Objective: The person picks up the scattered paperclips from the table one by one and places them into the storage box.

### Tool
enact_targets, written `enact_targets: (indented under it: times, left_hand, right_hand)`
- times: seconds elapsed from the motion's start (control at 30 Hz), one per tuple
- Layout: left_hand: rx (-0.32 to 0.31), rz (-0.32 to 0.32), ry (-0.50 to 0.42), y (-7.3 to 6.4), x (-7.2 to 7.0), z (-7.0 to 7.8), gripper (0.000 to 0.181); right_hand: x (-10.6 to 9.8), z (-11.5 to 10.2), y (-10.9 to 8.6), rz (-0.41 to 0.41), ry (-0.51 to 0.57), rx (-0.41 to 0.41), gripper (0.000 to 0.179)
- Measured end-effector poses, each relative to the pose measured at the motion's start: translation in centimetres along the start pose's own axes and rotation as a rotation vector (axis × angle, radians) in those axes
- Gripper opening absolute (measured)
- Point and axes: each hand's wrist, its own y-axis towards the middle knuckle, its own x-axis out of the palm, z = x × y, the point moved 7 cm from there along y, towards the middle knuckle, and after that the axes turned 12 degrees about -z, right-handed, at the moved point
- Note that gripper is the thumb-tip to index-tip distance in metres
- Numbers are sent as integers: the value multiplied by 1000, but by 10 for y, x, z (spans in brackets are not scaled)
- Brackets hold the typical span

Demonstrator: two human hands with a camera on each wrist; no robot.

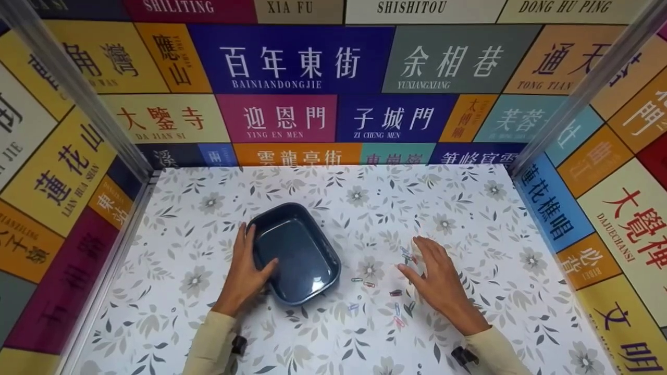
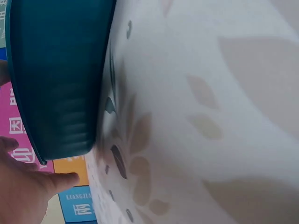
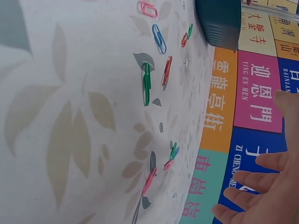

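A dark blue rectangular tray [image 1: 297, 245] with rounded corners and a raised rim sits on the table, nothing lying inside it. At its left side is my left hand [image 1: 247, 273], fingers along the outer wall and thumb reaching over the rim. In the left wrist view, extended fingers [image 2: 60, 181] show beside the tray's end. My right hand [image 1: 437, 278] hovers palm-inward over the table, fingers spread and holding nothing. Scattered paper clips lie left of and below it: a green paper clip [image 3: 146, 85], a blue paper clip [image 3: 159, 39], a red paper clip [image 3: 167, 70] and several others.
A white tabletop with a leaf and flower print [image 1: 208, 245] lies under everything. Panels of coloured street-name signs [image 1: 286, 60] wall it in at the back and both sides. Clear corner posts [image 1: 589, 94] rise at the back corners.
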Motion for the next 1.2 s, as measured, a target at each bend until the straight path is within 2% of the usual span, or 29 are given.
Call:
enact_targets:
  times: [0.13,0.37,0.5,0.63,0.83,1.0,1.1,1.2]
  left_hand:
    - [7,-21,-48,0,1,-7,102]
    - [39,-36,-158,-2,0,-17,104]
    - [26,-40,-251,-2,1,-23,103]
    - [-4,-60,-362,-4,3,-27,102]
    - [-5,-81,-394,-7,4,-29,100]
    - [-4,-98,-453,-8,5,-29,99]
    - [-21,-95,-496,-10,6,-31,98]
    - [-48,-100,-531,-11,8,-34,96]
  right_hand:
    - [0,4,-2,5,46,9,72]
    - [3,14,-7,-37,122,86,68]
    - [6,20,-10,-47,161,126,67]
    - [7,25,-11,-21,202,132,64]
    - [9,33,-15,-5,254,137,57]
    - [11,36,-16,-11,290,107,53]
    - [11,40,-17,0,318,102,53]
    - [12,46,-18,10,385,131,51]
